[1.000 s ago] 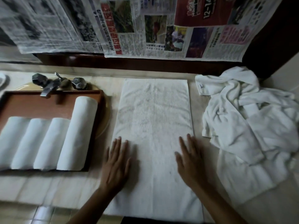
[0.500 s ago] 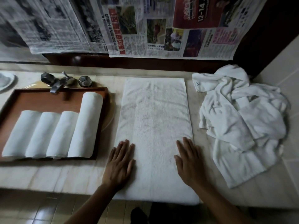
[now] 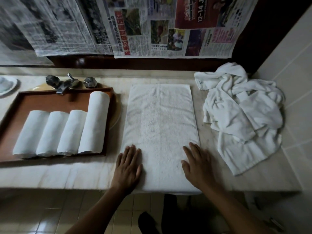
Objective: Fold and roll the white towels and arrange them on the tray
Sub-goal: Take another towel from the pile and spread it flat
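At the far left edge, a small white round dish point(image 3: 6, 85) is sitting on the pale marble counter point(image 3: 67, 174). Next to it, a brown rectangular wooden tray point(image 3: 55, 103) is lying under the grey metal tap point(image 3: 65, 84). The tray is holding four rolls, lying side by side and touching: three shorter white towel rolls point(image 3: 52, 132) on the left and one longer white towel roll point(image 3: 95, 122) on the right, which is reaching nearly to the far wall of the tray. The left part and the far part of the tray floor are showing bare wood.

In the middle, a flat folded white towel point(image 3: 160, 132) is lying lengthwise on the counter, its near end at the counter edge. The left hand point(image 3: 129, 166) is pressing palm down on its near left edge, fingers straight and close together. The right hand point(image 3: 196, 164) is pressing flat on the near right edge, fingers straight, thumb a little apart.

At the right, a crumpled heap of white towels point(image 3: 243, 115) is lying near the tiled wall, apart from the flat towel. Printed newspaper sheets point(image 3: 152, 31) are hanging behind the counter.
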Demonstrator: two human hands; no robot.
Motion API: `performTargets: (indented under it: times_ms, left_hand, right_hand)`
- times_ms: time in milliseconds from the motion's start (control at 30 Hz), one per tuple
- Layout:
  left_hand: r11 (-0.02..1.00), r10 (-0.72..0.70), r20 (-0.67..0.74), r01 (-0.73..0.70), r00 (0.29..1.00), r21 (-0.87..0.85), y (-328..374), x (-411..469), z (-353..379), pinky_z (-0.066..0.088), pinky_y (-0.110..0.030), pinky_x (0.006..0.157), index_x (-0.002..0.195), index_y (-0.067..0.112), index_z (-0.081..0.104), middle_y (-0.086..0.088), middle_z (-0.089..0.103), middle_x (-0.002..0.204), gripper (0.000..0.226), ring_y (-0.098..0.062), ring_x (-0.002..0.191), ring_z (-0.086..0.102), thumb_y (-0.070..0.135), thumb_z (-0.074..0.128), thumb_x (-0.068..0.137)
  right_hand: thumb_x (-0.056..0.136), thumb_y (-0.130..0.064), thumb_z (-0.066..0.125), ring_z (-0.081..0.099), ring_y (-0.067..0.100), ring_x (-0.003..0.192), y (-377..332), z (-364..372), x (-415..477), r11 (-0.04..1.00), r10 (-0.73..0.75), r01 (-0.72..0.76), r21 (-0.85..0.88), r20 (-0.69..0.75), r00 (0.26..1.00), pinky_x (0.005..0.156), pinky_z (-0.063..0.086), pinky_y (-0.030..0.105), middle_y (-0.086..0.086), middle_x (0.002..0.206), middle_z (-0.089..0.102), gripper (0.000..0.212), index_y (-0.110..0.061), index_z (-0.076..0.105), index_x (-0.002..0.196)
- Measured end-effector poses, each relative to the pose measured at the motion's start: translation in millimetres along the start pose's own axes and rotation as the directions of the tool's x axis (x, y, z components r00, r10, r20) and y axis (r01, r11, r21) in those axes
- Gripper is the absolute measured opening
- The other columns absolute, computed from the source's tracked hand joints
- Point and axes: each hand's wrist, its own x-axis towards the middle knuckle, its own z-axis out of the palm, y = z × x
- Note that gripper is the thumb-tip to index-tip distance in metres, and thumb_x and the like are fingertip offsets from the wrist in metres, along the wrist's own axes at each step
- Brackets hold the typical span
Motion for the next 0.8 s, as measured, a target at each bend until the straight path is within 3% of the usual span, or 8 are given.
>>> performTargets:
  times_ms: [133,267,433,600,800]
  left_hand:
    - [0.997,-0.056,0.044,0.054,0.997,0.051,11,12,-13,0.034,-0.052,0.116,0.150,0.009,0.045,-0.016,0.039,0.159,0.069,-0.037,0.148,0.034,0.046,0.047,0.092]
    - [0.996,-0.090,-0.040,0.089,0.995,-0.026,41,36,-27,0.043,-0.047,0.105,0.136,0.016,0.057,-0.009,0.054,0.140,0.051,-0.031,0.133,0.048,0.030,0.068,0.088]
    - [0.986,-0.077,-0.104,0.061,0.992,-0.152,108,85,-26,0.043,-0.039,0.102,0.139,0.020,0.054,-0.003,0.055,0.136,0.049,-0.024,0.130,0.046,0.030,0.064,0.092]
    - [0.959,-0.141,-0.100,0.111,0.985,-0.261,170,130,-8,0.042,-0.029,0.092,0.133,0.022,0.057,0.001,0.058,0.128,0.042,-0.021,0.117,0.052,0.028,0.066,0.092]
    - [0.932,-0.214,-0.083,0.177,0.973,-0.317,219,169,24,0.046,-0.030,0.094,0.135,0.022,0.056,0.001,0.055,0.134,0.047,-0.020,0.120,0.051,0.028,0.070,0.090]
  right_hand:
    - [0.090,-0.043,0.055,0.057,0.031,0.123,5,-15,22,0.999,0.010,-0.011,0.041,0.031,0.999,0.100,0.045,0.052,0.005,0.142,0.056,0.047,-0.024,0.065,0.131]
    - [0.088,-0.026,0.069,0.060,0.028,0.107,12,-28,57,0.982,0.004,-0.005,0.186,0.008,1.000,0.088,0.053,0.044,-0.001,0.122,0.061,0.031,-0.020,0.070,0.118]
    - [0.093,-0.018,0.066,0.057,0.028,0.117,35,-49,133,0.961,-0.032,0.027,0.275,0.013,0.999,0.099,0.049,0.039,0.004,0.128,0.059,0.033,-0.013,0.066,0.126]
    - [0.101,-0.022,0.057,0.051,0.030,0.129,61,-62,228,0.952,0.029,-0.053,0.303,0.084,0.996,0.106,0.046,0.042,0.010,0.138,0.055,0.037,-0.012,0.058,0.137]
    - [0.103,-0.024,0.057,0.047,0.038,0.135,86,-57,335,0.951,0.112,-0.142,0.274,0.123,0.986,0.111,0.040,0.046,0.020,0.146,0.047,0.054,-0.006,0.042,0.151]
